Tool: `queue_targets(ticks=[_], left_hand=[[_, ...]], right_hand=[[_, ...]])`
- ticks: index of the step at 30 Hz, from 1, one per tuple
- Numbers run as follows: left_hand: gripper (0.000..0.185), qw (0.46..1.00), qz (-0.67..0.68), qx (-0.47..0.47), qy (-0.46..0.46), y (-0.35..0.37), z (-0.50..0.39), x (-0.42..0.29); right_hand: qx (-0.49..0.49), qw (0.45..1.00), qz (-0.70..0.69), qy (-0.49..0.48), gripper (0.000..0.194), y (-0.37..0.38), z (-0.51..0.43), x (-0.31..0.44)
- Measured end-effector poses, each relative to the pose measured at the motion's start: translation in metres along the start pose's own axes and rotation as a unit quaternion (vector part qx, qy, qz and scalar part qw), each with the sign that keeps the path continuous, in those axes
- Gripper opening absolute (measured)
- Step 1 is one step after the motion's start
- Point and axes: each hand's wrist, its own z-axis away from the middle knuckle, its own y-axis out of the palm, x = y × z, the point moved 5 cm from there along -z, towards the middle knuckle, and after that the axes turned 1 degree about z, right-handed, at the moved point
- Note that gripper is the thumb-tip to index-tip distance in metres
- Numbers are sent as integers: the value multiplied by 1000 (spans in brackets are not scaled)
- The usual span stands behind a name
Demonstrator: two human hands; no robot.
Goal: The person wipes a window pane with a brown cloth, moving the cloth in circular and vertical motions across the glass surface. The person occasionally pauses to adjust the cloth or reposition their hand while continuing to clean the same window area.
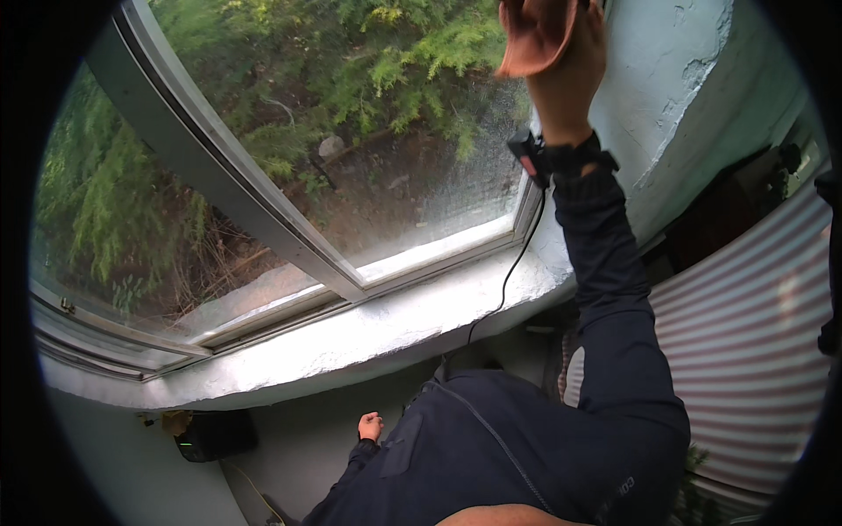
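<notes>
My right hand (pixel 591 49) is raised at the top of the view and holds a reddish-brown cloth (pixel 536 39). The cloth is near the upper right part of the window pane (pixel 368 151), by the white plastered wall; whether it touches the glass I cannot tell. Part of the hand and cloth is cut off by the top edge. A black strap with a small device (pixel 531 158) sits on that wrist, and a thin black cable (pixel 505 289) hangs from it. My left hand (pixel 371 426) is low beside my body, fingers curled, with nothing visible in it.
A rough white sill (pixel 395 335) runs under the metal window frame (pixel 243 191). Below it, a black box-shaped device (pixel 217 435) stands by the wall, with a yellow cable (pixel 253 490) nearby. Striped fabric (pixel 737 315) spreads at right. Shrubs (pixel 421 59) grow outside.
</notes>
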Motion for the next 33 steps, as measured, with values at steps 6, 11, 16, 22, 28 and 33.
queue_targets(ticks=[6, 11, 16, 22, 28, 33], left_hand=[[26, 1000, 5, -2, 7, 4, 3, -2], [26, 1000, -12, -10, -22, -3, 3, -9], [27, 1000, -20, -8, 12, -7, 0, -22], [26, 1000, -20, -14, 12, -8, -2, -25], [25, 999, -22, -26, -15, -7, -3, -10], [25, 1000, 18, 0, 0, -3, 0, 1]], right_hand=[[-53, 995, -81, 0, 21, 2, -70, 10], [83, 996, 16, 43, 43, 5, 28, 31], [246, 961, -130, 7, 32, -5, 174, 100], [329, 931, -151, -40, 27, -14, 245, 123], [162, 983, -78, -30, 30, -5, 121, 60], [13, 999, -38, 25, 38, 6, -11, 8]])
